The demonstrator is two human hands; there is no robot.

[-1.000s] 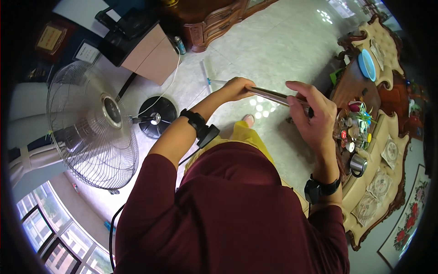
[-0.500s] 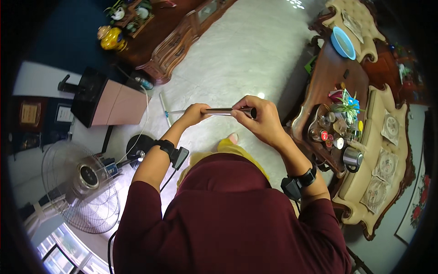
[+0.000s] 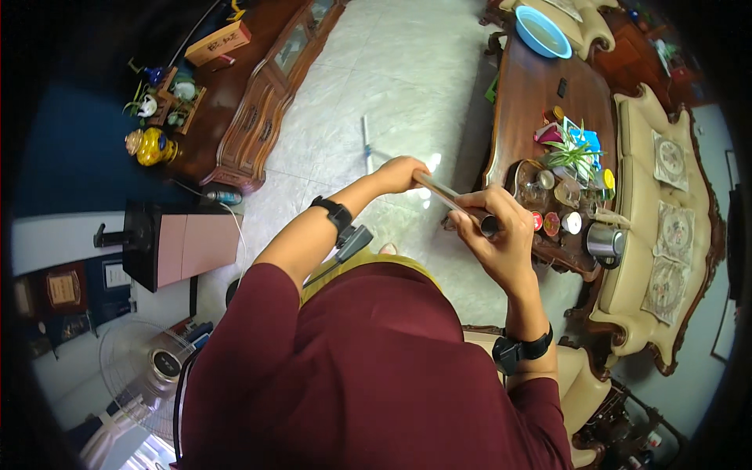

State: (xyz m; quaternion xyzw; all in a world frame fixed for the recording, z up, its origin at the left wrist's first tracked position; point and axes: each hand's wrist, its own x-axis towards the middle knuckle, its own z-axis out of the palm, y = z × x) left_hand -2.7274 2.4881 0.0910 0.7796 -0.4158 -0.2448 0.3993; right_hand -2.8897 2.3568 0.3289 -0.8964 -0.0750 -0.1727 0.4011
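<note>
A mop with a shiny metal handle (image 3: 443,192) slants from upper left to lower right in front of me. Its narrow, pale bar-shaped head (image 3: 366,141), with a blue joint, is on the floor beyond my hands. My left hand (image 3: 400,174) is wrapped round the handle on the mop-head side. Closer to the handle's dark end, my right hand (image 3: 504,233) grips it between thumb and fingers. Part of the shaft is hidden behind my left hand.
At right, a wooden table (image 3: 513,98) carries a blue basin (image 3: 543,33), a tea tray with cups, a plant and a metal kettle (image 3: 605,241). Beyond it stands a cream sofa (image 3: 630,258). A carved cabinet (image 3: 249,125), a pink-and-black box (image 3: 184,244) and a fan (image 3: 149,376) are at left.
The mop handle has swung from nearly level to slanting down to the right. Its head has moved right and farther away. My view has shifted, and both hands keep hold.
</note>
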